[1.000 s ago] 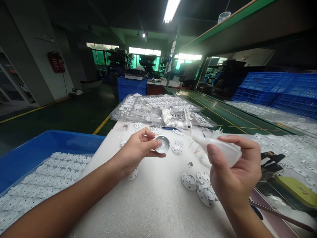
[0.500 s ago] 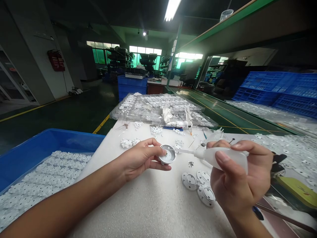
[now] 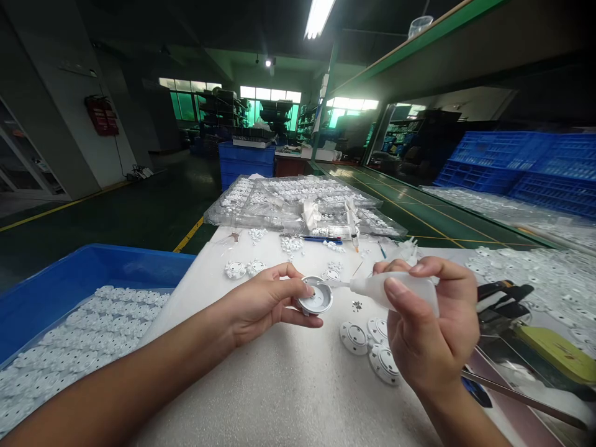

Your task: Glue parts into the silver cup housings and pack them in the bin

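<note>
Left hand is pinching a round part; right hand is gripping a bottle (nozzle pointing at the part).

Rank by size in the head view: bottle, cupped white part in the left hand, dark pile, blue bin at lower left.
Blue bin (largest)
Bottle, partly covered by the right hand
Cupped white part
Dark pile (smallest)

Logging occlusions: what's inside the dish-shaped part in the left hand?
Pale inner surface shows in the dish-shaped part. The left hand covers some with its thumb; anything beneath is hidden. The bottle nozzle points toward the rim; its tip is unclear.
</note>
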Demonstrator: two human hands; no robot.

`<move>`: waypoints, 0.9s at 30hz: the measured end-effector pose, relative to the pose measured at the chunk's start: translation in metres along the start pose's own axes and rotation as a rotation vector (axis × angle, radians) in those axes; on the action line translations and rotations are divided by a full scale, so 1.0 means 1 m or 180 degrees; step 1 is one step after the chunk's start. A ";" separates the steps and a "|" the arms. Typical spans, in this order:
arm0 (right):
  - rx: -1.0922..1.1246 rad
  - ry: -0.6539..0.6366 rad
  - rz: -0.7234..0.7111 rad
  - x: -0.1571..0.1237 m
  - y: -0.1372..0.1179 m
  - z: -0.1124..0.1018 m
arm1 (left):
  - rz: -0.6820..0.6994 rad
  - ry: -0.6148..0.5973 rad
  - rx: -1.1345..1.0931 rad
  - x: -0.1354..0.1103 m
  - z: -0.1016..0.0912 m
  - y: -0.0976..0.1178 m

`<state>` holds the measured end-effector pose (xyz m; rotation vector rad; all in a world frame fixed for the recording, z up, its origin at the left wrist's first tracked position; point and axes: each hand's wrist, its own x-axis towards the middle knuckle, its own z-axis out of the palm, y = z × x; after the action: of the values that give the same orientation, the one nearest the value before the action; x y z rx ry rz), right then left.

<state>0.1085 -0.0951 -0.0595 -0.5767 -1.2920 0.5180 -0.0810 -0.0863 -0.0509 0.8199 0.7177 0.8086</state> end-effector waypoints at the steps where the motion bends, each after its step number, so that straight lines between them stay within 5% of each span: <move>1: 0.0016 -0.0013 -0.0009 0.000 0.000 0.000 | -0.0004 0.0003 0.0013 0.000 0.000 0.000; 27: 0.0053 -0.0016 -0.0005 0.001 0.002 -0.002 | -0.0027 -0.0035 0.0059 -0.002 -0.001 0.001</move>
<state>0.1103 -0.0936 -0.0605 -0.5610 -1.2917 0.5288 -0.0831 -0.0872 -0.0496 0.8369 0.7192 0.7903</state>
